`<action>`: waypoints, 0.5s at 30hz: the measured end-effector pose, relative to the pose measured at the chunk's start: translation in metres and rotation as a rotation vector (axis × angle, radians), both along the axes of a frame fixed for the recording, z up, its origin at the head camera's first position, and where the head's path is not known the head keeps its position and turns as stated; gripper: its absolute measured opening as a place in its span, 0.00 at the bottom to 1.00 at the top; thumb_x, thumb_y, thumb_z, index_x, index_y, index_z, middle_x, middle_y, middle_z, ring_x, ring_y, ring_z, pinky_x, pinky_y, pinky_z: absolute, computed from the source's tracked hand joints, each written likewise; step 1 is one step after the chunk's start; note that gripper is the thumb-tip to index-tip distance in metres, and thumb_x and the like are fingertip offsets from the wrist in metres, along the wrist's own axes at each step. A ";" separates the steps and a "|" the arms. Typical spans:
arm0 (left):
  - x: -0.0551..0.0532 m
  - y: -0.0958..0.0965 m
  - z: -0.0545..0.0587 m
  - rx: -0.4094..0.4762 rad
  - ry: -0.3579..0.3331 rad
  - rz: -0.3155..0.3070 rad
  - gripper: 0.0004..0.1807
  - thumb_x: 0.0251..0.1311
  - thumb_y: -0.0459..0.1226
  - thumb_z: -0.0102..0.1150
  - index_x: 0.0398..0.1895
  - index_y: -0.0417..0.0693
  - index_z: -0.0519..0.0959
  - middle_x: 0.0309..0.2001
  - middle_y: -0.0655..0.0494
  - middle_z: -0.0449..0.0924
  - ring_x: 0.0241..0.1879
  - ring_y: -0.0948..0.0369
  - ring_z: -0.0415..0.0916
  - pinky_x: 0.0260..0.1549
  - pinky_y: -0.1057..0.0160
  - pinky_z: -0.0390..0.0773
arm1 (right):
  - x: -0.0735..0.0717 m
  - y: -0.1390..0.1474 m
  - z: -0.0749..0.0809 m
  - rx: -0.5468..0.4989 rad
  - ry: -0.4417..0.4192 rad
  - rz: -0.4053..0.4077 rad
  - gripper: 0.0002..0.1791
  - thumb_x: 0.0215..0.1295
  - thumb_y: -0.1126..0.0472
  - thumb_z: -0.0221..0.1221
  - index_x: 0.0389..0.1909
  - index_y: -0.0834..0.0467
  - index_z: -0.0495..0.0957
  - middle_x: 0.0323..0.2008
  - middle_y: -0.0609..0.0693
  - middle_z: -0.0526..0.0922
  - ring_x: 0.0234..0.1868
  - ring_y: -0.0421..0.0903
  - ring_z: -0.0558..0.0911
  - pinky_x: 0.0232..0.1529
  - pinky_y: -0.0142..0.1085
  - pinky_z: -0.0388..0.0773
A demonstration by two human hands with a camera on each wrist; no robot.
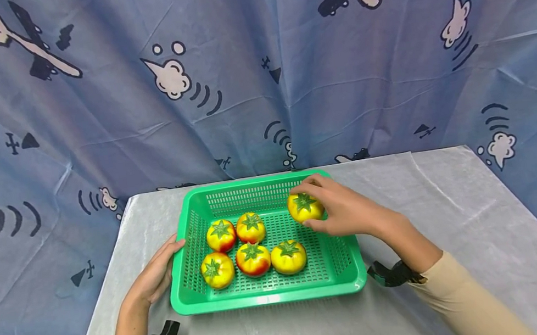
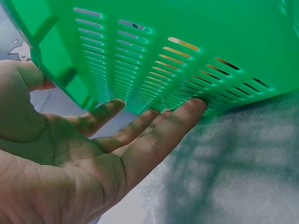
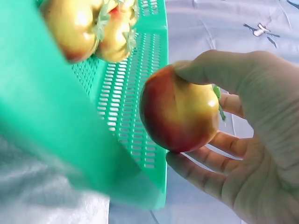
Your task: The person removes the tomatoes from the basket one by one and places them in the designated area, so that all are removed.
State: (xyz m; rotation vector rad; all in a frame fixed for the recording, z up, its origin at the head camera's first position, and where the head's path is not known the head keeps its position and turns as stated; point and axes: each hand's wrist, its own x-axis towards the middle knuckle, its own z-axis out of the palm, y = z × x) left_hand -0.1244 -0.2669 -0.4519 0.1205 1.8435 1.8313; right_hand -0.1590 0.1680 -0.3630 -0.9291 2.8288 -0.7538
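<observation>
A green plastic basket point(image 1: 268, 299) with slotted walls stands on the table. Inside it, toward the left and front, sit several yellow-and-red toy tomatoes point(image 1: 253, 259) with green leafy tops. My right hand point(image 1: 342, 206) holds another such tomato point(image 3: 180, 109) between thumb and fingers, over the basket's back right part in the head view. The tomato's leafy top faces up. At the basket's left side, my left hand point(image 1: 158, 274) grips the rim with the thumb; its other fingers point(image 2: 163, 135) lie along the outer slotted wall in the left wrist view.
A table with a silvery grey cover point(image 1: 432, 209) extends under the basket and to both sides. Behind it hangs a blue curtain point(image 1: 239, 82) printed with planes and clouds. A dark wrist-worn device point(image 1: 395, 273) sits by the basket's front right corner.
</observation>
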 end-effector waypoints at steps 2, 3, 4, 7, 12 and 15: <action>0.000 0.000 -0.001 0.003 0.000 0.000 0.39 0.86 0.53 0.31 0.88 0.47 0.33 0.83 0.29 0.45 0.61 0.72 0.77 0.59 0.64 0.82 | 0.000 0.004 0.000 -0.012 0.001 -0.017 0.34 0.66 0.56 0.72 0.72 0.51 0.75 0.67 0.57 0.75 0.62 0.55 0.78 0.59 0.51 0.81; 0.000 -0.001 -0.001 0.005 0.000 -0.002 0.39 0.86 0.53 0.31 0.88 0.47 0.33 0.83 0.29 0.45 0.61 0.72 0.77 0.59 0.64 0.82 | 0.000 0.007 0.000 -0.019 0.001 -0.024 0.34 0.66 0.56 0.72 0.73 0.52 0.74 0.67 0.57 0.75 0.62 0.55 0.77 0.59 0.52 0.81; 0.000 -0.001 -0.001 0.006 0.001 -0.003 0.39 0.86 0.53 0.31 0.88 0.47 0.32 0.83 0.29 0.45 0.61 0.71 0.77 0.59 0.64 0.82 | 0.001 0.009 0.001 -0.023 0.000 -0.034 0.35 0.66 0.56 0.72 0.73 0.52 0.74 0.67 0.57 0.74 0.63 0.55 0.77 0.60 0.52 0.81; 0.000 -0.001 -0.001 0.008 0.002 -0.006 0.40 0.86 0.53 0.31 0.88 0.47 0.32 0.83 0.29 0.44 0.62 0.71 0.76 0.60 0.64 0.82 | 0.002 0.016 0.002 -0.042 -0.001 -0.058 0.36 0.66 0.56 0.72 0.74 0.54 0.73 0.68 0.59 0.74 0.63 0.57 0.76 0.59 0.54 0.81; 0.000 0.000 -0.001 0.007 -0.002 -0.001 0.40 0.86 0.53 0.32 0.88 0.47 0.33 0.83 0.29 0.45 0.62 0.71 0.76 0.60 0.64 0.81 | 0.004 0.028 -0.001 -0.070 0.010 -0.094 0.36 0.67 0.57 0.72 0.74 0.56 0.73 0.67 0.60 0.74 0.60 0.56 0.77 0.58 0.54 0.80; 0.000 0.001 0.000 0.003 -0.005 0.005 0.40 0.86 0.53 0.32 0.88 0.47 0.33 0.83 0.29 0.45 0.61 0.71 0.76 0.60 0.64 0.81 | 0.006 0.034 -0.004 -0.095 0.015 -0.118 0.36 0.67 0.58 0.72 0.74 0.56 0.73 0.67 0.59 0.74 0.59 0.55 0.77 0.57 0.53 0.80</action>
